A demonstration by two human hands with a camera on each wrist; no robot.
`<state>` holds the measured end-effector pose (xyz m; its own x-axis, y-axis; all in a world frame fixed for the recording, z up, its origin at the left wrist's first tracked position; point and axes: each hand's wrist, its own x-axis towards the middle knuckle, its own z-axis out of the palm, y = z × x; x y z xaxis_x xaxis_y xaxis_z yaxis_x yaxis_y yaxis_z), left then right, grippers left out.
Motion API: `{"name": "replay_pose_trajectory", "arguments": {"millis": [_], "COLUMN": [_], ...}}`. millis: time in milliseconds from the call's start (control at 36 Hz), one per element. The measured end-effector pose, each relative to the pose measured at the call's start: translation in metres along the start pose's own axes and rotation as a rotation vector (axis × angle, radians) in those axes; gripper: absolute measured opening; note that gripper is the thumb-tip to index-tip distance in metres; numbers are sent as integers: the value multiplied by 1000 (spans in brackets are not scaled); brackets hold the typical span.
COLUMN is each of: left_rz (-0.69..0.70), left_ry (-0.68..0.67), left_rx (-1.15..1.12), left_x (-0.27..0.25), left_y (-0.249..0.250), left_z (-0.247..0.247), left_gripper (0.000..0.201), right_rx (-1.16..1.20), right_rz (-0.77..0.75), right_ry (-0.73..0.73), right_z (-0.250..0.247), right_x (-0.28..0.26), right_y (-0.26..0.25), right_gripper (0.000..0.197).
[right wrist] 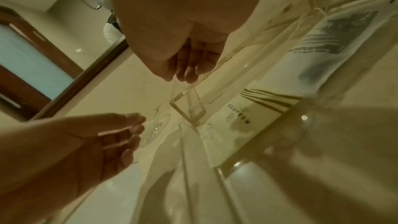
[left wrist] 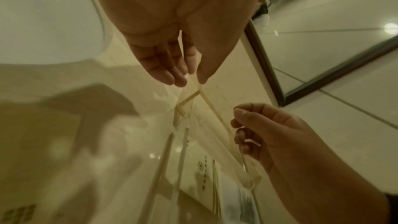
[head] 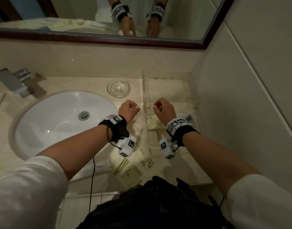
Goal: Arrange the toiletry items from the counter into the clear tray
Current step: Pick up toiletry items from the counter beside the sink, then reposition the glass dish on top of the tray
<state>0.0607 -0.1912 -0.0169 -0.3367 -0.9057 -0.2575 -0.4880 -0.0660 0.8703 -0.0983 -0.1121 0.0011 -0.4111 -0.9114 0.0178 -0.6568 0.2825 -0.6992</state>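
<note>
The clear tray [head: 144, 90] stands on the counter's right end against the wall. Its dividers show in the wrist views [left wrist: 213, 108] [right wrist: 183, 108]. Inside it lie a cream packet [head: 154, 123] [right wrist: 247, 113] and a white packet with grey print [head: 189, 117] [right wrist: 336, 33]. A cream box [head: 127, 172] and a slim cream tube [head: 146, 160] lie on the counter near the front edge. My left hand [head: 133, 108] [left wrist: 183, 74] hovers just left of the tray, fingers loosely curled and holding nothing. My right hand [head: 158, 106] [right wrist: 187, 72] hovers over the tray's left compartment, also loosely curled and empty.
A round glass dish [head: 118, 88] sits behind my left hand. The white sink basin [head: 59, 119] fills the counter's left, with a chrome faucet [head: 18, 81] behind it. A framed mirror [head: 109, 37] runs along the back, and a tiled wall [head: 241, 96] closes the right side.
</note>
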Motion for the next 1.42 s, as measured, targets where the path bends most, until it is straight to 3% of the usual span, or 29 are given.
{"name": "replay_pose_trajectory", "arguments": {"millis": [167,250,361,444,667,750,917,1111,1250,1417], "left_rz": [-305,-396,-464,-499,-549,-552,-535,-508,-468,-441], "left_ry": [122,126,140,161,175,171,128,96,148,142], "left_rx": [-242,-377,-564,-645,-702,-677,-634,-651,-619,-633], "left_x": [13,19,23,27,42,48,61,80,88,96], "left_y": [-10,-10,-4,-5,-2,-1,1,-4,-11,-19], "left_z": [-27,-40,-55,-63,-80,-84,-84,-76,-73,-71], "left_gripper": [39,12,11,38,47,49,45,26,44,42], "right_rx": [257,373,533,664,802,787,712,677,706,656], "right_rz": [170,230,322,387,567,631,724,815,816,775], "right_ry": [0,-5,-60,-129,-371,-404,-391,-457,-487,-545], "right_z": [3,4,8,11,30,37,52,63,70,80], "right_x": [6,13,25,31,54,63,78,93,102,110], "right_y": [-16,-28,-46,-61,-94,-99,-107,-103,-103,-102], "right_gripper": [10,8,2,9,14,33,42,35,15,26]}}
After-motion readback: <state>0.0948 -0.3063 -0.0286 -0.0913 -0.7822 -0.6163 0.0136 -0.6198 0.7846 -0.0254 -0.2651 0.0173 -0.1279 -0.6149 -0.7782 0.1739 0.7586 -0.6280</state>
